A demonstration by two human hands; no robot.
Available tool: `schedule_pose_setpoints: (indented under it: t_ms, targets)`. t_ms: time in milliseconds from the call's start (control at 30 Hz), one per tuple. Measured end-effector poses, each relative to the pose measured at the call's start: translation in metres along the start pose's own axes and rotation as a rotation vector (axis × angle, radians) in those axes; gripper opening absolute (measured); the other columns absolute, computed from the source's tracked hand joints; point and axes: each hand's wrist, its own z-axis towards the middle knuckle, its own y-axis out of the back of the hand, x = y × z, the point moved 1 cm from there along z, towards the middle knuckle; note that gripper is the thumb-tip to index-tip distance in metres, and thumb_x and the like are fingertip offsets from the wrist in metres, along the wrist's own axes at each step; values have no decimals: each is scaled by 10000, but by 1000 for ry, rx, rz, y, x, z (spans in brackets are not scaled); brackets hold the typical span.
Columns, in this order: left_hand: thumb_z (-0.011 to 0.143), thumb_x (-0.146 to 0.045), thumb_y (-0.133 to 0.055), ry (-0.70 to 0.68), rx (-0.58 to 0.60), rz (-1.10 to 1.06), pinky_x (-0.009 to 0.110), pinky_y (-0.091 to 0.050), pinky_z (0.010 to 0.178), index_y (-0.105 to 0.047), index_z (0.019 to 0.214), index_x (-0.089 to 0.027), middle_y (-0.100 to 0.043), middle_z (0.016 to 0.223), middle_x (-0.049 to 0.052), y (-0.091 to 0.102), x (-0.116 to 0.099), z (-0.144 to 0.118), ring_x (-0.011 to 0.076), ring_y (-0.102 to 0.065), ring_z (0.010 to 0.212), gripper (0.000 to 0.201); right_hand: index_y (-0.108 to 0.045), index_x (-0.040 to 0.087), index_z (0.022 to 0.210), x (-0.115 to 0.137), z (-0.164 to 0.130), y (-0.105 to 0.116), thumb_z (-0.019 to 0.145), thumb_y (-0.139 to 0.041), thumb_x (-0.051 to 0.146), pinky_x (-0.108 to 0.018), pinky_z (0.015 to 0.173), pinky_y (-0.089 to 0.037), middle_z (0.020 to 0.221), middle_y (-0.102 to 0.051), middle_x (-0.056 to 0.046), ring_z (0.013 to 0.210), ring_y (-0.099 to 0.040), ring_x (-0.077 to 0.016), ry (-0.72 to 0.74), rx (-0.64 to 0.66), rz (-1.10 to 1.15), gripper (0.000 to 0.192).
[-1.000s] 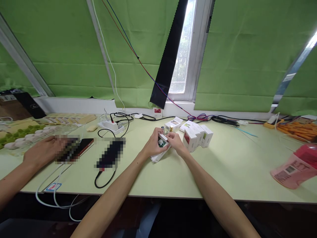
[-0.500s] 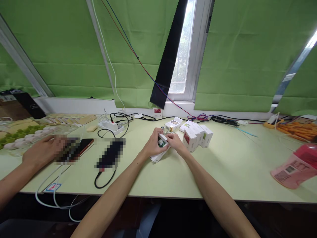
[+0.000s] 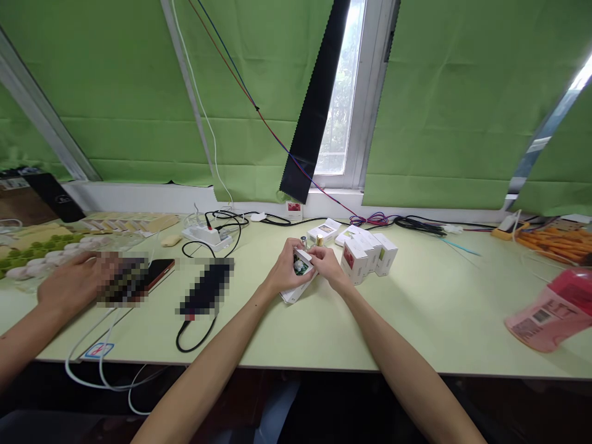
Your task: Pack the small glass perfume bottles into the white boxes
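1. Bracing a white box (image 3: 291, 293), the left hand (image 3: 283, 272) grips its sides, likely steadying it while the right hand (image 3: 327, 264) pinches its upper end; fingertip detail is unclear.
2. The box sits between the front and back edges of the pale surface (image 3: 439, 308).
3. Green curtains (image 3: 462, 111) hang beyond the back edge.

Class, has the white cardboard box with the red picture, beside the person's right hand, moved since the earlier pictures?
No, the white cardboard box shows no visible shift either way against the pale window frame behind it.
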Motion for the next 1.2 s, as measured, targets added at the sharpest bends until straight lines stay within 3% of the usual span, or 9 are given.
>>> schedule_pose_setpoints:
  t_ms: [200,400,733,1200]
  targets:
    - [753,-288,-781,-76,-59,22,420,-530,923,-361,1187,-260,-454,1202,82,-1,0,0,252,-547,1128,604,-677,189,680,5,-2,0,675,-707,441,-246,462,-326,592,-583,19,544,-473,-122,25,-45,101,254]
    - [749,-295,-783,-102,-89,-2,395,-530,877,-365,1217,-261,-443,1202,83,-3,1,0,240,-553,1077,629,-649,205,632,10,-4,1,696,-720,393,-250,450,-308,479,-488,56,468,-419,-105,78,-90,187,211]
    - [757,-320,-799,-127,-119,-37,397,-527,898,-369,1296,-270,-466,1219,87,-9,4,-1,237,-561,1080,692,-576,204,602,9,-2,3,711,-713,389,-237,424,-283,424,-454,74,396,-382,-82,148,-219,272,255]
    - [802,-353,-772,4,-79,-96,407,-562,884,-404,1287,-276,-508,1206,82,-8,-7,0,225,-594,1026,614,-563,203,631,11,-7,3,770,-671,357,-241,458,-300,476,-470,70,436,-384,-85,245,-331,206,234]
